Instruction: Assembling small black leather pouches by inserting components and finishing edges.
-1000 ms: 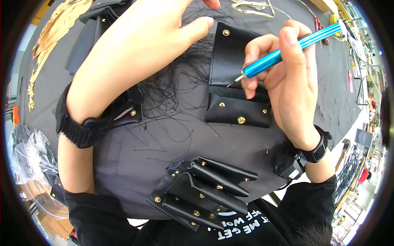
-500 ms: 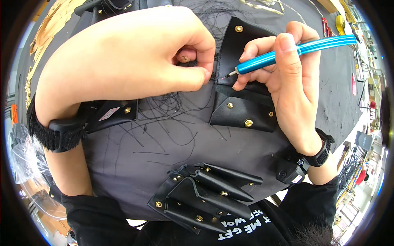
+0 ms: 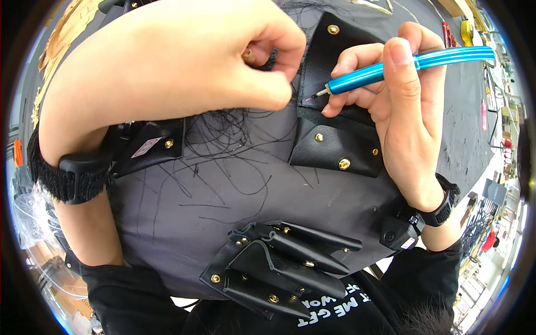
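A black leather case (image 3: 329, 151) with brass snaps lies open, its upper flap spread away from me. In my right hand (image 3: 410, 106) is a shiny blue pen-like tool (image 3: 357, 79), gripped between thumb and fingers. Its thin dark tip, pinkish at the very end, points at the left edge of the flap, near the fold. My left hand (image 3: 234, 67) is closed just left of that edge, thumb and forefinger curled together. What it pinches, if anything, is hidden. Loose black threads (image 3: 223, 131) lie tangled below my left hand.
A stack of black leather cases (image 3: 279, 262) sits at the table's near edge. Another black case (image 3: 151, 148) lies under my left forearm. The grey table mat (image 3: 268, 201) carries thread scraps. A yellow tool (image 3: 467, 33) is at the far right.
Both hands and the tool appear slightly farther right and up in the picture. The case and the mat have shifted slightly in view too. Both grips look the same.
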